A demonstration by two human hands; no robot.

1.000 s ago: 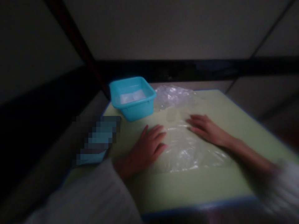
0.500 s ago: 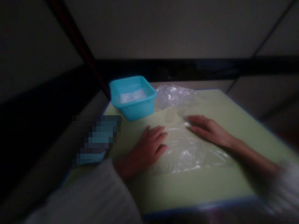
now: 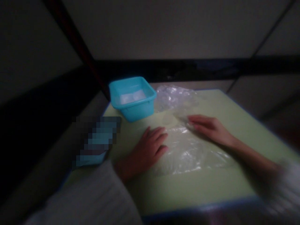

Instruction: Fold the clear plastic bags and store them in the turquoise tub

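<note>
A clear plastic bag (image 3: 187,153) lies spread flat on the yellow-green table, with light glinting along its creases. My left hand (image 3: 153,145) rests palm down at the bag's left side, fingers stretched and slightly apart. At the upper right edge of the bag, my right hand (image 3: 209,126) has its thumb and fingers closed together on the film. The exact grip is blurred. Beyond the flat bag sits a crumpled heap of clear plastic (image 3: 174,95).
A turquoise basin (image 3: 140,111) with whitish pieces inside stands at the back left of the table (image 3: 206,193). To the left is a pixelated bluish object (image 3: 100,137). Dark-banded pale walls rise behind the table.
My right hand's fingers have gone from lying flatter to pinched together at the bag's edge. My left hand and the basin have stayed in place.
</note>
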